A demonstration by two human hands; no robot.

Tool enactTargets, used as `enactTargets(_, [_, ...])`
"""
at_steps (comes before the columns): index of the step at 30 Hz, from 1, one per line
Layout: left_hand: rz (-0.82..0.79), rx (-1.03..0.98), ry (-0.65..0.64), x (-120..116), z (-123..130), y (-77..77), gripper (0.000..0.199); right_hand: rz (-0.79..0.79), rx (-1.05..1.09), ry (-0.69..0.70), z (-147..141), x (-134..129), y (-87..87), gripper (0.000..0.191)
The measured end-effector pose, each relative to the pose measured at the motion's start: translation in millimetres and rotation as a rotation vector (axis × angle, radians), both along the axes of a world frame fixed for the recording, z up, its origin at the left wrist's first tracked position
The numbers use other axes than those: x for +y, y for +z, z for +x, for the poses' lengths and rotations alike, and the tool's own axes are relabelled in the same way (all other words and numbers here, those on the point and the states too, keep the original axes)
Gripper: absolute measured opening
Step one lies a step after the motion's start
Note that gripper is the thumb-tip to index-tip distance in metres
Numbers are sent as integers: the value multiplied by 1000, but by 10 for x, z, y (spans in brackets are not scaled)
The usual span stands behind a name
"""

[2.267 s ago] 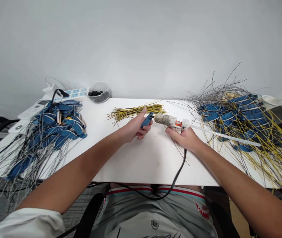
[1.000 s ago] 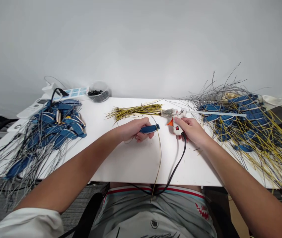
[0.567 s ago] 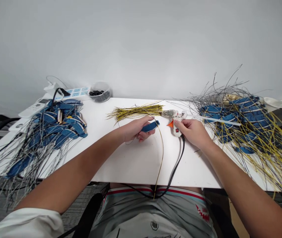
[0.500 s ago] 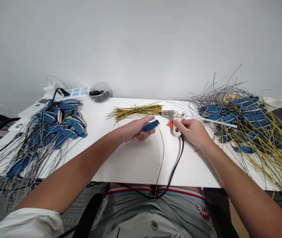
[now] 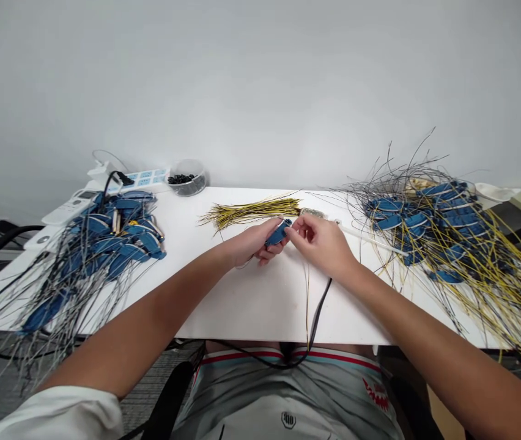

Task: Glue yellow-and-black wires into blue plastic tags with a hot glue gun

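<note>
My left hand [image 5: 255, 242] is closed around a small curved blue piece [image 5: 277, 234], held just above the white table. At that piece's right end, the thumb and fingertips of my right hand [image 5: 322, 240] are pinched together; what lies between them is too small to make out. A thin yellow and black wire [image 5: 307, 299] hangs below the hands toward the table's front edge. Behind my right hand lies a hot glue gun [image 5: 314, 213], mostly hidden, with a long white glue stick [image 5: 375, 241] jutting out to the right.
A bundle of yellow and black wires [image 5: 251, 211] lies behind my hands. Blue pieces with grey wires [image 5: 127, 252] are heaped at left, and more with yellow wires [image 5: 457, 220] at right. A clear tub of black parts [image 5: 188, 178] stands beside a power strip [image 5: 144, 179].
My right hand has let go of the glue gun and moved left to the end of the blue piece. The left hand keeps holding the piece, now turned a little.
</note>
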State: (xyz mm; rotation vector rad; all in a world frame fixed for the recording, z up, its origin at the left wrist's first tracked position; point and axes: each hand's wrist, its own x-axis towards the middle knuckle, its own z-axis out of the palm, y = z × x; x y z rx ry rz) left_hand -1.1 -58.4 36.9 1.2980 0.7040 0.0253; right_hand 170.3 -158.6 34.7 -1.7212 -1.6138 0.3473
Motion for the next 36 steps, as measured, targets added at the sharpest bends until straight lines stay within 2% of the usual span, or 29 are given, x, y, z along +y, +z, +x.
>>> enactTargets(5, [26,-8,16,-27,12,12,51,99,134,-30,-47,82,-175,15])
enactTargets(9, [33,14,23,-49,26,24,50,149,260,19,-5,67,-287,15])
enactTargets(17, [13,-3,7,-31,26,-8,55,177,342,70,-10,40,-271,14])
enactTargets(23, [30,20,-2,-34,23,23,50,172,351,53,-10,46,-288,16])
enactTargets(36, [6,44,-9,11,23,-15,55,152,359,63,9,78,-337,18])
